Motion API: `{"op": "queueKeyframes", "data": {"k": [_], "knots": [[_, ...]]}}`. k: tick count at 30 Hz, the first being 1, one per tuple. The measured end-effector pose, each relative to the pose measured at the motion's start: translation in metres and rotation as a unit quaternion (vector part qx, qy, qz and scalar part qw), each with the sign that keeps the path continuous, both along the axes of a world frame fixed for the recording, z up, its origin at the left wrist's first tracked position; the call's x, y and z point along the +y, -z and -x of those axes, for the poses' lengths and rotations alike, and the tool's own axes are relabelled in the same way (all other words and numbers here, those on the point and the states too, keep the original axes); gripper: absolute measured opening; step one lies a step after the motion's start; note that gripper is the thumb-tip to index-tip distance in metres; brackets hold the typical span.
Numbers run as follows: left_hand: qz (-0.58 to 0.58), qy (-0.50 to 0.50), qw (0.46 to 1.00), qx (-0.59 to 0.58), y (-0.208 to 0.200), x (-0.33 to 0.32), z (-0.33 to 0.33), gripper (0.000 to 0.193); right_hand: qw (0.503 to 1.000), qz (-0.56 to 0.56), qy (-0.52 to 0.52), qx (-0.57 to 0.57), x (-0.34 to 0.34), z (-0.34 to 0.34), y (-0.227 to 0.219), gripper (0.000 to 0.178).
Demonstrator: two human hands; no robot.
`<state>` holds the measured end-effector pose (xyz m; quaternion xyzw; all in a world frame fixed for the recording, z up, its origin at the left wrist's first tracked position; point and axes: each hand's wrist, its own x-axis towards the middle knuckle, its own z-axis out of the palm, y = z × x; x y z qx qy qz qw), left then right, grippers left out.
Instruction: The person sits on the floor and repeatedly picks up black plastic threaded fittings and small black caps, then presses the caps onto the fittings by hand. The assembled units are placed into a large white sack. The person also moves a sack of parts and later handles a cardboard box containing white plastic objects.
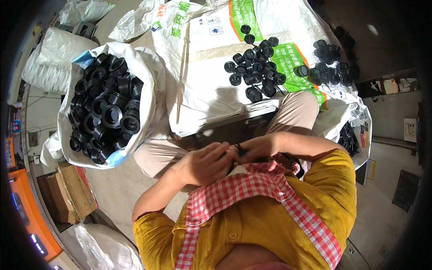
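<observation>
At the dial's centre in the head view, just above the checked apron bib (240, 183), we see the left hand (208, 164) and right hand (259, 147) together, fingers bent inward. A small black part (243, 149) shows between the fingertips, mostly hidden; we cannot tell whether either hand is clamped on it. Toward ten o'clock we note black threaded rings (108, 112) in a white sack (153, 67); at one o'clock, black caps (257, 67) on the sack-covered table (204, 92); at three, thin black pieces (348, 139). For good work, we would steady the part with one hand and press squarely with the other.
</observation>
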<state>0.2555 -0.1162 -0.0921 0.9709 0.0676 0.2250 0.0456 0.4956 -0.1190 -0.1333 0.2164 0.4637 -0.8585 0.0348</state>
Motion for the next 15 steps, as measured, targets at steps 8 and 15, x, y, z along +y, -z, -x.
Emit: {"op": "queueKeyframes", "data": {"k": [8,15], "knots": [[0.816,-0.177,0.341,-0.432,0.052,-0.021,0.008,0.044,0.884,0.041,0.436,0.162,0.014,0.011,0.04,0.02],[0.73,-0.241,0.516,-0.378,0.089,-0.02,-0.043,0.04,0.718,-0.478,0.505,0.013,0.02,0.047,0.037,0.019]]}}
